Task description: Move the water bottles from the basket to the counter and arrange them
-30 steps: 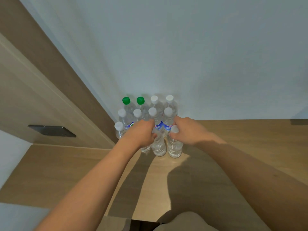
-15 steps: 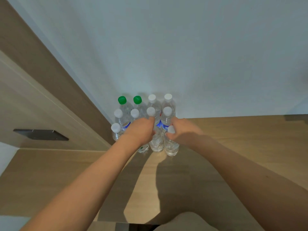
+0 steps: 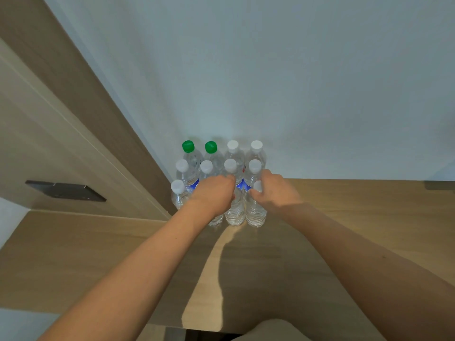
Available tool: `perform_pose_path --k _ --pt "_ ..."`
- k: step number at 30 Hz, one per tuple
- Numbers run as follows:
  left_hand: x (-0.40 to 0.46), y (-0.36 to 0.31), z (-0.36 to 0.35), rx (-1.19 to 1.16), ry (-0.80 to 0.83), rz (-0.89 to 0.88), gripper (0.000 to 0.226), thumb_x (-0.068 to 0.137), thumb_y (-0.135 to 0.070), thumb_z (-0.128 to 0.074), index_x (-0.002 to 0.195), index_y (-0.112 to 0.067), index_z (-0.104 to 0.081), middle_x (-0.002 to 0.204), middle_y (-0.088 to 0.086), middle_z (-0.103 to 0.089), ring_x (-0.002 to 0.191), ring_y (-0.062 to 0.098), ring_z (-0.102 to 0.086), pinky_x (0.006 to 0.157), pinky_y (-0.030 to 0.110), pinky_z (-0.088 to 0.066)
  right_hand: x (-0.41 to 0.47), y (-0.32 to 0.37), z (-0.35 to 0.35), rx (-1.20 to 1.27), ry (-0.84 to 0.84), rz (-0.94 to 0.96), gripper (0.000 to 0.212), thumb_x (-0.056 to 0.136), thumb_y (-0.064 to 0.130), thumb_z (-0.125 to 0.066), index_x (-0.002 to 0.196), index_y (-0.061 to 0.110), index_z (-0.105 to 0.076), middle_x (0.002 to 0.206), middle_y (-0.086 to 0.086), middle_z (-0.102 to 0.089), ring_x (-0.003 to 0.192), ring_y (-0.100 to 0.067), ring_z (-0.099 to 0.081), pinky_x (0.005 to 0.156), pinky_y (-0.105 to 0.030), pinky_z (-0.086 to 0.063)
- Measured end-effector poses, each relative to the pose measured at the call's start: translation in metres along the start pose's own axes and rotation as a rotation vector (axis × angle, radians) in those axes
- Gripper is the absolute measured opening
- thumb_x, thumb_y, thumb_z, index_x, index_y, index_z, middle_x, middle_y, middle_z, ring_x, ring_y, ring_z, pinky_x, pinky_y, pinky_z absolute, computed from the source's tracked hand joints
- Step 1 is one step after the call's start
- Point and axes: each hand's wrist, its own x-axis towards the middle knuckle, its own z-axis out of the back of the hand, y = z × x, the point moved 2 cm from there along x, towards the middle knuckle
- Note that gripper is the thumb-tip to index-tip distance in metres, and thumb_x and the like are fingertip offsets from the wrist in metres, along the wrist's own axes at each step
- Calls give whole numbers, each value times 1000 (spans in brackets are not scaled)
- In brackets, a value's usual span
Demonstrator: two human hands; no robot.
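Twelve or so clear plastic water bottles point(image 3: 231, 168) stand upright in a tight block on the light wooden surface point(image 3: 344, 217), pushed into the corner where the pale wall meets a wooden cabinet panel point(image 3: 73, 119). Two at the far left wear green caps point(image 3: 188, 146); the rest are white-capped. The left hand point(image 3: 213, 195) has its fingers curled round a front-row bottle, hiding its cap, and the right hand point(image 3: 273, 193) wraps the neck of the front-right bottle point(image 3: 256, 210) just beside it. No basket is in view, so I cannot tell whether more remain; judging by the neat rows, the arranging looks nearly finished, with only these front bottles left to settle.
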Motion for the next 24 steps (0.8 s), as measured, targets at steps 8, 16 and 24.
perform_pose_path --k 8,16,24 --pt "1 -1 -2 -23 5 11 23 99 -26 -53 113 -8 -50 93 8 -58 78 27 -55 63 36 -42 3 5 -9 42 -9 -31 33 93 33 -53 115 8 -48 104 -12 -63 96 -35 -60 75 -38 -48" --pt "2 0 -5 -76 20 31 24 99 -26 -53 114 -8 -48 84 6 -51 75 26 -54 62 37 -45 0 5 -14 64 -40 -34 38 94 33 -53 122 9 -45 101 -11 -63 92 -33 -61 76 -40 -51" --pt "-2 0 -12 -114 -20 51 34 98 -27 -53 125 -9 -43 102 11 -59 87 31 -62 68 39 -50 -6 3 -17 80 -54 -50 45 93 40 -56 129 16 -44 110 -8 -64 98 -32 -62 81 -41 -52"
